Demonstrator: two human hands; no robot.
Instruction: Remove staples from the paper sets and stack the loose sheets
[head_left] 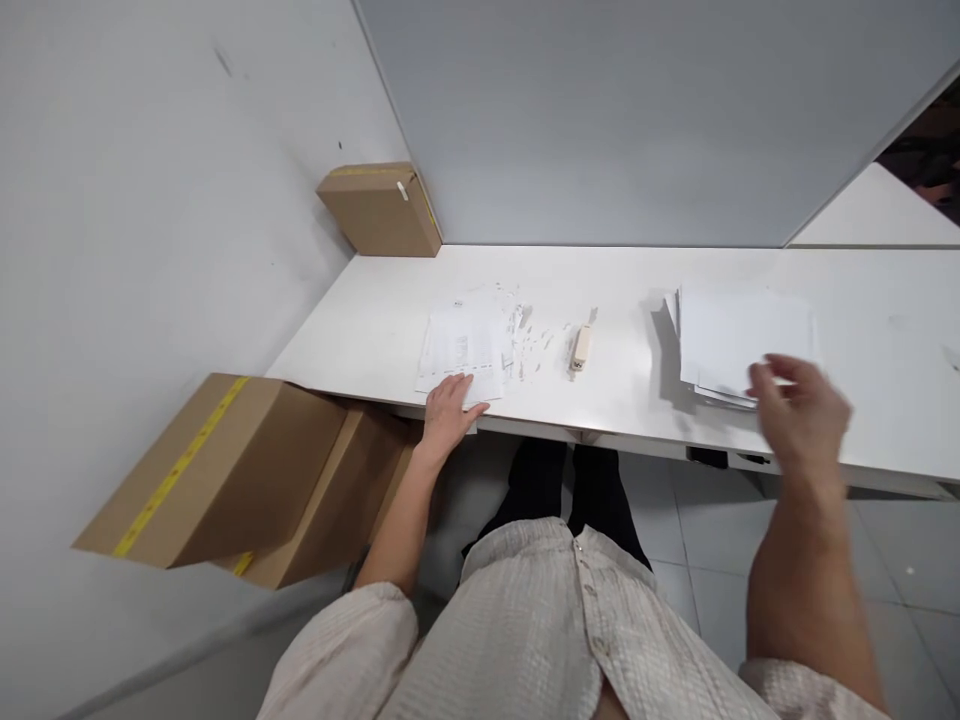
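My left hand (pixel 447 418) rests open on the near edge of some printed sheets (pixel 461 345), its fingers lying flat and the thumb spread to the right. My right hand (pixel 802 408) is over the near right corner of a stack of white paper (pixel 739 335). Its thumb and forefinger come together in a pinch, slightly blurred, and I cannot make out what is between them. Between the two piles lies a small beige block-like handheld item (pixel 581 347) with dark marks on its near end.
A closed cardboard box (pixel 382 215) stands in the back left corner of the white table (pixel 615 280). Larger cardboard boxes (pixel 225 480) with yellow tape stand left of the table. Grey smudges mark the tabletop near the beige item. A grey panel (pixel 637 120) rises behind.
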